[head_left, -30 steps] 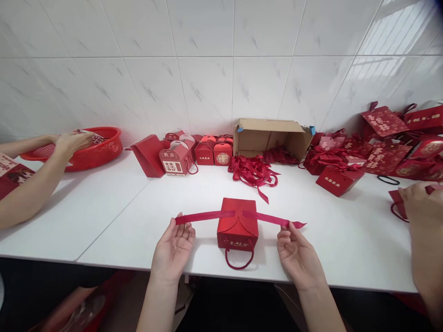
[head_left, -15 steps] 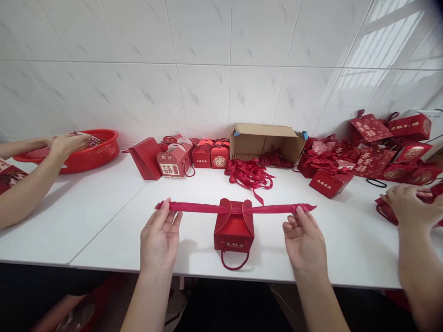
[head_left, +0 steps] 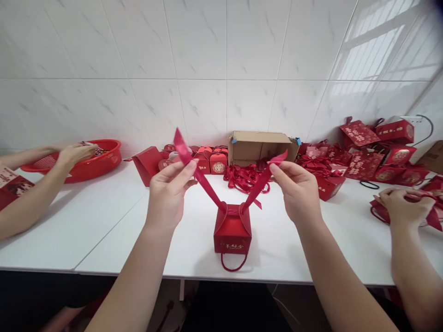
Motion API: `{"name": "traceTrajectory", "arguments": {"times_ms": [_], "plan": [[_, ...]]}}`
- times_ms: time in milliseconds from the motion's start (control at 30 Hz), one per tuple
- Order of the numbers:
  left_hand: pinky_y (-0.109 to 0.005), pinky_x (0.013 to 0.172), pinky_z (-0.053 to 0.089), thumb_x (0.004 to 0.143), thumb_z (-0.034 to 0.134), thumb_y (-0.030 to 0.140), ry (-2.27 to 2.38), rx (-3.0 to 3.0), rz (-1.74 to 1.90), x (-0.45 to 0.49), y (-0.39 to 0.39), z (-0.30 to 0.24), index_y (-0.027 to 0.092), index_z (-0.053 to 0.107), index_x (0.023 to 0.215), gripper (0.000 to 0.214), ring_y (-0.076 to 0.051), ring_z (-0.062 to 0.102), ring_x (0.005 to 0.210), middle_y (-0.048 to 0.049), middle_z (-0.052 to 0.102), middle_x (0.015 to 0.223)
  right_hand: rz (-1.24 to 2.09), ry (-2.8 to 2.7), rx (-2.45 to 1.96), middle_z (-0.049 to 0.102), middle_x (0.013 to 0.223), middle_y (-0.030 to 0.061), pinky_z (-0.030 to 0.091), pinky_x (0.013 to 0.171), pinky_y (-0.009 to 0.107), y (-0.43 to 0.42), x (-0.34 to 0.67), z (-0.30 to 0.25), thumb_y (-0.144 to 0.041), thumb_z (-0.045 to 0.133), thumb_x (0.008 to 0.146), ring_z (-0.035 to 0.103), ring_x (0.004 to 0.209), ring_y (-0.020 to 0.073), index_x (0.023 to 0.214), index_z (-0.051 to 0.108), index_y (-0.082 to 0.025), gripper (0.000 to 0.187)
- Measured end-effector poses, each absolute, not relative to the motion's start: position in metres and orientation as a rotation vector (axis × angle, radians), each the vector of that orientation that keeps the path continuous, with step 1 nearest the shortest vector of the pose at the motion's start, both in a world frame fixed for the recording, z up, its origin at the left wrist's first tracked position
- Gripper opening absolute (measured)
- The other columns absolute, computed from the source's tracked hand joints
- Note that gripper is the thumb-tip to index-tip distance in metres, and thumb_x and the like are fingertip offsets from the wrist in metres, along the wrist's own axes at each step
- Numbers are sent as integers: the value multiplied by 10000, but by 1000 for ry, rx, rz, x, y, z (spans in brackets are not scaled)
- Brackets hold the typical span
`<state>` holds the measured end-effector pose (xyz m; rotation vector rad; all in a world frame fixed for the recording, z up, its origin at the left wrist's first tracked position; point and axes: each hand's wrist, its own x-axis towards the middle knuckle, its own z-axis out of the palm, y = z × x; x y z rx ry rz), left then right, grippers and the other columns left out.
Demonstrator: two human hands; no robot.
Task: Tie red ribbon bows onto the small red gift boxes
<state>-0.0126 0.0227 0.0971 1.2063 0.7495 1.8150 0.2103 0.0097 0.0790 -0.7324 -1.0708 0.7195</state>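
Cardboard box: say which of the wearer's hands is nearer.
Right. The right hand, pinching the ribbon, is just in front of the cardboard box; the left hand is farther left.

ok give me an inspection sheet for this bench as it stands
surface: white tabletop
job's things: small red paper gift box upright near the front edge; red satin ribbon runs through its top
clutter: loose red ribbons, open cardboard carton, red gift boxes, red plastic basket
grippers: left hand and right hand each pinch a raised ribbon end
cables: thin dark lead by far-right wall
surroundings: white tiled wall; co-workers' hands both sides
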Motion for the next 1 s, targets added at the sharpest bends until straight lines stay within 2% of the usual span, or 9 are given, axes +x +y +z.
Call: {"name": "traceTrajectory", "arguments": {"times_ms": [100, 233, 367, 567, 733, 1000], "plan": [[-242, 600, 496, 677, 775, 267, 764, 1336, 1724, -3, 21, 111, 213, 750, 786, 124, -141, 629, 750, -27, 716, 840, 749, -1269, -705, 691, 766, -4, 518, 649, 253, 11, 202, 98, -272, 736, 726, 630, 705, 122, 818, 720, -220, 107], [-274, 675, 511, 685, 766, 269, 710, 1422, 1669, 6, 19, 122, 207, 747, 825, 154, -171, 654, 821, -30, 727, 869, 811, -1367, -694, 695, 755, 3, 511, 622, 242, 12, 193, 112, -316, 719, 745, 634, 700, 122, 805, 720, -205, 126], [-311, 746, 521, 672, 776, 300, 688, 1408, 1620, 11, 18, 127, 195, 746, 795, 164, -203, 669, 874, -39, 739, 861, 887, -1355, -650, 694, 761, 4, 510, 631, 240, 14, 187, 116, -322, 722, 743, 636, 700, 120, 801, 713, -199, 136], [-298, 809, 519, 681, 771, 286, 646, 1374, 1631, 17, 17, 127, 197, 748, 767, 125, -178, 670, 869, -21, 740, 830, 1039, -1294, -563, 681, 735, -19, 500, 628, 218, 12, 185, 117, -307, 723, 747, 625, 674, 98, 758, 710, -219, 89], [-319, 870, 514, 702, 759, 260, 570, 1418, 1594, 21, 16, 125, 193, 744, 820, 137, -175, 679, 866, -22, 737, 830, 1131, -1170, -549, 669, 720, -13, 494, 605, 219, 14, 184, 116, -356, 721, 743, 618, 666, 104, 716, 683, -206, 157], [-311, 810, 522, 827, 635, 313, 469, 1536, 1439, 22, 15, 126, 178, 702, 918, 177, -174, 668, 856, -43, 714, 853, 1196, -1029, -546, 671, 692, -3, 517, 561, 237, 13, 179, 118, -360, 753, 701, 636, 591, 118, 771, 628, -180, 230]]}}
